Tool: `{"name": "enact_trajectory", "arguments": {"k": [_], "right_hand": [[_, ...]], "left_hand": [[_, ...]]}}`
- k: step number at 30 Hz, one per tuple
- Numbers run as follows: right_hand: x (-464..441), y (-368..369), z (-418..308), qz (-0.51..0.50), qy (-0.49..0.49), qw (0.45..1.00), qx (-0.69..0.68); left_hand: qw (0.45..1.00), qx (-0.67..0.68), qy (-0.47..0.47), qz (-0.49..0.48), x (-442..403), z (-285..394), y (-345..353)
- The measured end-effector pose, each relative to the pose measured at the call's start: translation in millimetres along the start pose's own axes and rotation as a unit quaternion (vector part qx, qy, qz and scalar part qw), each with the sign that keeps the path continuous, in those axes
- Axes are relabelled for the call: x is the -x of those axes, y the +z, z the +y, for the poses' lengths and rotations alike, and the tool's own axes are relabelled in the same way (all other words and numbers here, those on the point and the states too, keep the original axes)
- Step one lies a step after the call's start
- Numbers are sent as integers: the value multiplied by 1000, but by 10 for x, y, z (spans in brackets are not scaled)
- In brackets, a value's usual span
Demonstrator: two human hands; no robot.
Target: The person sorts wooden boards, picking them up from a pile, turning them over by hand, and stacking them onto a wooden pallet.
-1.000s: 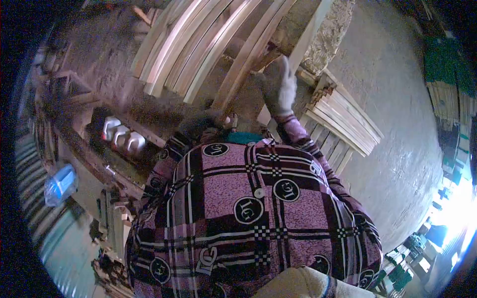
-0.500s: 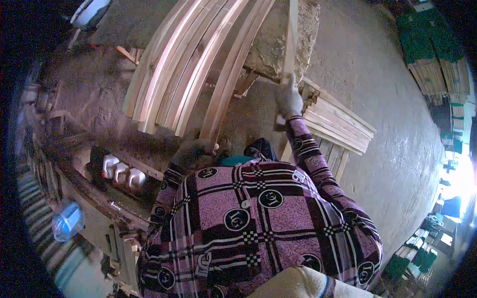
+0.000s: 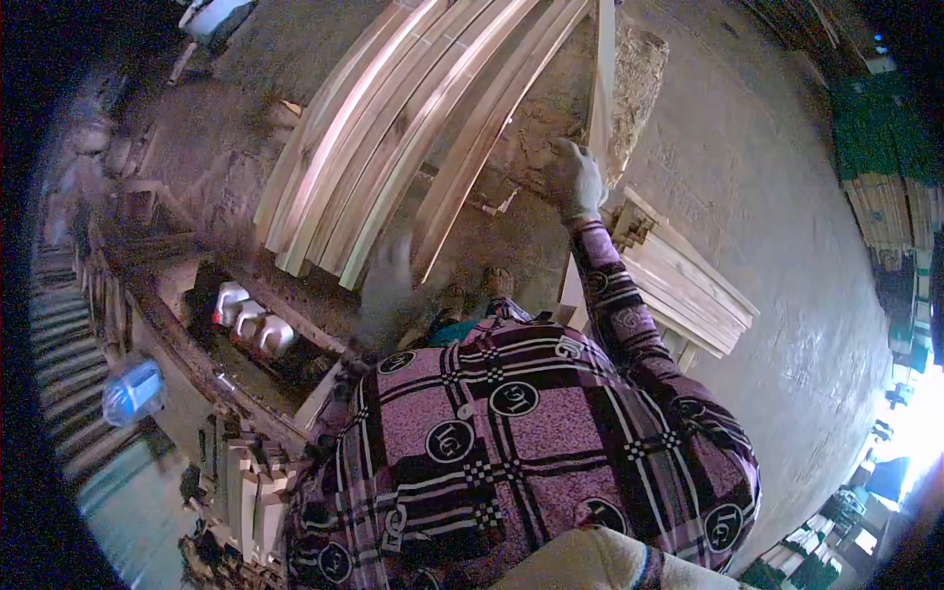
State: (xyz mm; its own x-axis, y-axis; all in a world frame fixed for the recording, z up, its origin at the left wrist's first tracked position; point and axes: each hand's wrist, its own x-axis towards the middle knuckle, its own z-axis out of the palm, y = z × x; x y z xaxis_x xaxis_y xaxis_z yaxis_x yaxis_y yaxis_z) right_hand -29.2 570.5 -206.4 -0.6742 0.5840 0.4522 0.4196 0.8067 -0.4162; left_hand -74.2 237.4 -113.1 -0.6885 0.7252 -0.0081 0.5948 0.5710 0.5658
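Note:
My right hand (image 3: 575, 183), in a pale work glove, has its fingers curled at the near end of a long wooden strip (image 3: 602, 84). The strip runs away from me, alongside a rough-surfaced block (image 3: 637, 93). My left hand (image 3: 387, 287), also gloved, is smeared by motion; its fingers cannot be made out. It hangs low, close to the near ends of several long wooden strips (image 3: 369, 162) lying side by side. One strip (image 3: 460, 182) lies apart on their right, between my two hands.
A stack of shorter boards (image 3: 688, 275) sits right of my right forearm. White jugs (image 3: 251, 320) stand in a trough at left, near a blue plastic-wrapped bundle (image 3: 133, 391). Green-covered timber stacks (image 3: 890, 187) line the far right, beyond the concrete floor (image 3: 787, 246).
My left hand has lifted from beside the strip's near end and is blurred. My right hand stays at its strip's end. The view has shifted and turned slightly.

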Motion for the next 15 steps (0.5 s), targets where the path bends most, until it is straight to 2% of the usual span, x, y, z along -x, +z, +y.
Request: {"name": "enact_trajectory", "arguments": {"k": [1, 3, 4, 7, 8, 10, 12, 13, 15], "right_hand": [[-61, 89, -12, 0, -1, 1000, -2], [-180, 241, 5, -73, 8, 993, -92], [-211, 368, 14, -41, 12, 993, -110], [-351, 715, 1, -65, 22, 989, -129], [-343, 638, -301, -23, 8, 991, -133], [-356, 566, -501, -30, -12, 995, -90], [-400, 516, -707, -39, -29, 999, -10], [-413, 536, -747, -35, -29, 999, -13], [-395, 475, -803, -32, -7, 999, 7]], "left_hand": [[995, -81, 18, 50, -126, 127, 42], [988, -128, 11, 90, -397, 369, 183], [977, -172, 6, 129, -514, 402, 224], [972, -186, -26, 143, -824, 310, 442], [970, -167, -13, 178, -590, 196, 290], [991, -57, -93, 80, -618, 150, 181], [991, -47, -104, 65, -583, 151, 21], [992, -35, -110, 48, -570, 141, -34], [993, -34, -85, 77, -535, 128, -80]]}}
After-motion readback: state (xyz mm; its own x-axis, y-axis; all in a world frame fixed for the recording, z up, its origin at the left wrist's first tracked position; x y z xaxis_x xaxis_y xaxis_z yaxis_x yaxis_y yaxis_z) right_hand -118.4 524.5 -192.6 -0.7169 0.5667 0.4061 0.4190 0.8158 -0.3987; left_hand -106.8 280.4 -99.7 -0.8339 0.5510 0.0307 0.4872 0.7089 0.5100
